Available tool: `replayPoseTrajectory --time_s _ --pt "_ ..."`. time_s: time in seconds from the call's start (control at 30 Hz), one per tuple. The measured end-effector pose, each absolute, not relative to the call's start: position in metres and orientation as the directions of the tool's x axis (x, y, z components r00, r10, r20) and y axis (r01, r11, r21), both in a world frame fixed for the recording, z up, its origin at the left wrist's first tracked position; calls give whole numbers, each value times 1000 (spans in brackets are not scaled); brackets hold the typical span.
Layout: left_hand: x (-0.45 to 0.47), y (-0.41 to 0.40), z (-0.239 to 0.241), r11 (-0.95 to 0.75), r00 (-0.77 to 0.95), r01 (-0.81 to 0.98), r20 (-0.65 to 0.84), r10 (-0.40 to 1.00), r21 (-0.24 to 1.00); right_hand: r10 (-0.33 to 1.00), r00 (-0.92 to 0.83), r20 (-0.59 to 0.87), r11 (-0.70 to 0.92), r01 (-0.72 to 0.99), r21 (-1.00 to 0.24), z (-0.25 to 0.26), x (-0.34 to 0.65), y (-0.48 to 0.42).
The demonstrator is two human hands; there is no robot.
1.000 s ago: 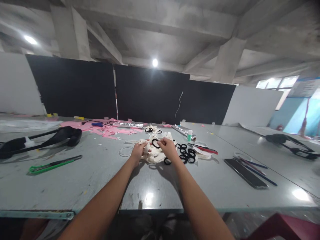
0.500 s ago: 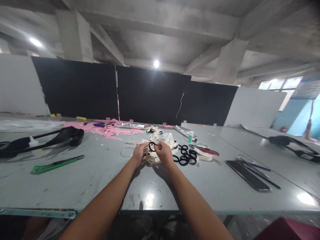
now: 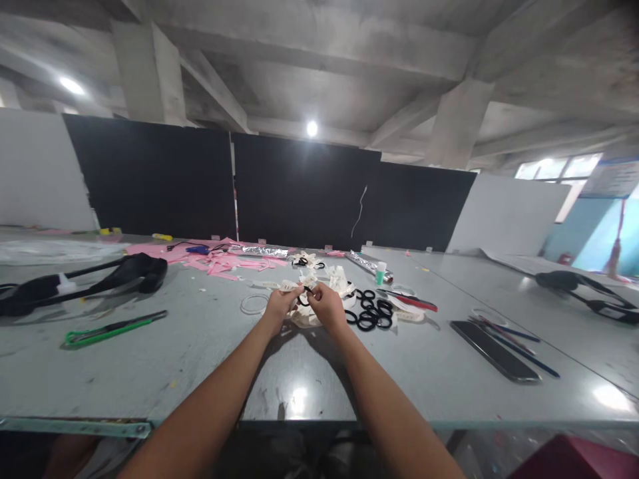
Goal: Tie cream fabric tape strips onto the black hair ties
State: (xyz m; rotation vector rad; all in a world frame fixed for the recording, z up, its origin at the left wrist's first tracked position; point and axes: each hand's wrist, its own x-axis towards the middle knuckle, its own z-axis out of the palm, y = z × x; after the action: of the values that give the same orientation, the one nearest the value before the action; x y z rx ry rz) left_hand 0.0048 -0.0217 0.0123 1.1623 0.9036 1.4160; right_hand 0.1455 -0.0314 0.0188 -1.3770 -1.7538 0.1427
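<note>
My left hand (image 3: 281,305) and my right hand (image 3: 325,303) meet above the middle of the table, both closed on one black ring (image 3: 302,301). Most of that ring is hidden behind the fingers. White printed tape (image 3: 285,286) runs by the left fingers, and I cannot tell whether they grip it too. Beneath the hands lies a loose heap of the same pale tape (image 3: 305,320). Just right of my right hand is a pile of several black rings (image 3: 368,313). A thin clear ring (image 3: 254,304) rests left of my left hand.
A green-handled cutter (image 3: 116,328) and a black strap (image 3: 144,273) lie left. Right are a red-handled tool (image 3: 415,303), a small green-and-white bottle (image 3: 380,274), a phone (image 3: 494,350) and pens (image 3: 524,350). Pink scraps (image 3: 219,259) and foil (image 3: 262,251) lie behind, before black panels (image 3: 309,189).
The black ring has tilted and dropped slightly between my fingers, showing less of its circle. The white tape by my left fingers has shifted up. My arms have hardly moved.
</note>
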Motion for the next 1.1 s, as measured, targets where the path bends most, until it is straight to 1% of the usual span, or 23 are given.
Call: replayPoseTrajectory --time_s 0.17,0.27,0.33,0.4,0.47,0.53,0.6,0.67,0.73,0.93,1.1 --pt "4 -19 9 -233 -23 -201 233 972 952 833 -10 553 361 768 -530 22 145 -36" --pt "3 -20 8 -262 -13 -169 263 965 950 744 29 668 398 783 -477 29 146 -41" --pt "3 -22 10 -280 15 -155 286 958 947 691 32 722 455 756 -470 33 148 -41" --pt "4 -25 12 -302 56 -135 312 949 944 728 -16 685 516 670 -533 35 149 -38" --pt "4 -26 13 -324 91 -127 337 937 937 787 -90 610 555 535 -638 33 151 -33" --pt "4 -25 12 -331 103 -135 346 933 934 812 -132 568 567 408 -716 29 153 -26" --pt "4 -23 11 -316 96 -130 329 940 940 822 -133 554 564 323 -760 26 155 -21" --pt "3 -22 10 -298 74 -104 306 949 949 831 -138 538 554 281 -784 23 156 -19" --pt "3 -22 10 -290 59 -95 296 953 952 839 -155 521 543 277 -793 23 156 -18" --pt "3 -27 17 -293 42 -143 302 952 945 860 -165 483 507 386 -770 24 156 -20" --pt "4 -22 13 -257 88 -237 285 955 937 853 -168 493 518 380 -767 24 157 -20"
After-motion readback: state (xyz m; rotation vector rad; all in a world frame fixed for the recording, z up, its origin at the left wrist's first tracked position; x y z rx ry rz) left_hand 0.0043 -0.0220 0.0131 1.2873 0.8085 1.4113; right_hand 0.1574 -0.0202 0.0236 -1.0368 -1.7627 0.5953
